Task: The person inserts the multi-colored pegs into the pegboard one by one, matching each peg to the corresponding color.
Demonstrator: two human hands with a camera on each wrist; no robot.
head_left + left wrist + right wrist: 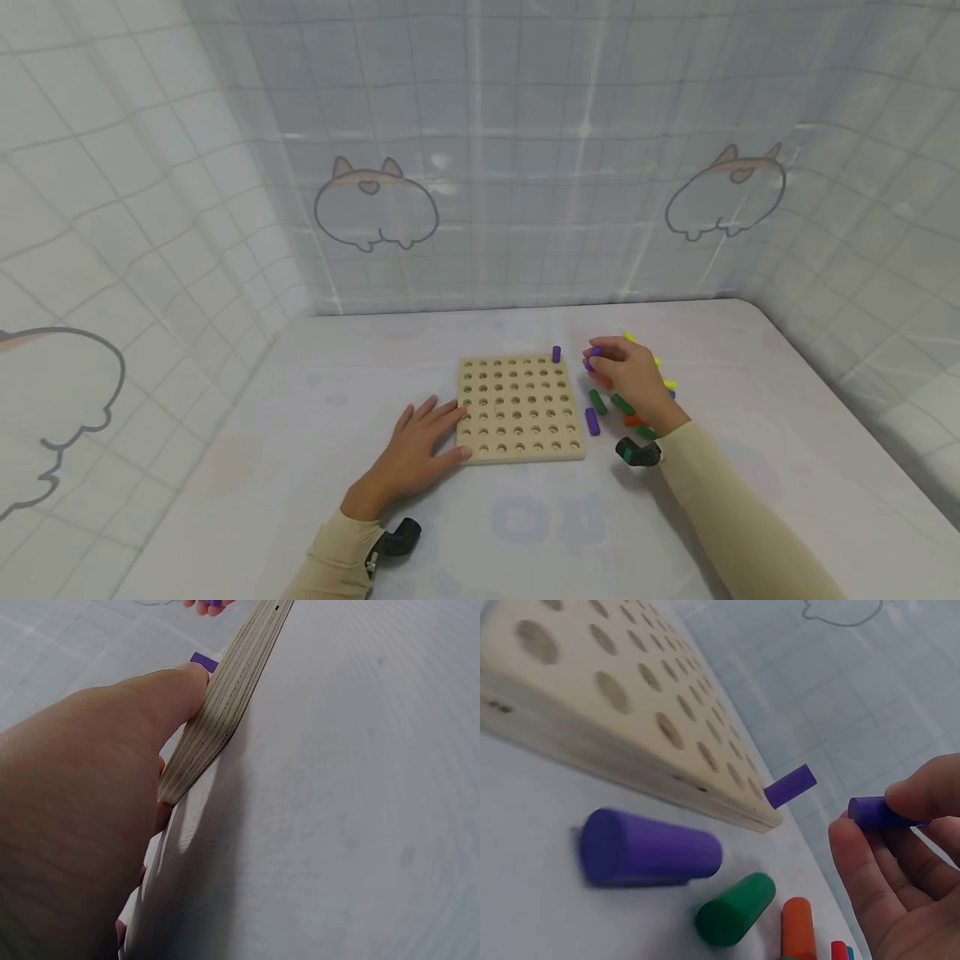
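Right hand [633, 377] is pinching a short purple peg [876, 812] between thumb and fingertips, held in the air just off the far right corner of the wooden pegboard [521, 408]. Left hand [416, 447] lies flat and relaxed on the table [750, 400], fingers straight, thumb [161, 690] touching the board's left edge, gripping nothing.

One purple peg already stands upright in a hole [557, 354] at the board's far right corner. Loose pegs lie beside the board's right edge: a purple one [651, 847], a green one [735, 907], an orange one [799, 928], more yellow and red partly hidden behind my hand.

I judge the peg light, rigid and smooth, a plain cylinder likely to roll if dropped; pinching it near one end leaves the other free. The board looks like stiff layered plywood, and I'd guess it slides easily on this cloth.

No brand, label or writing I can read anywhere, only cartoon outlines on the backdrop [375, 204].
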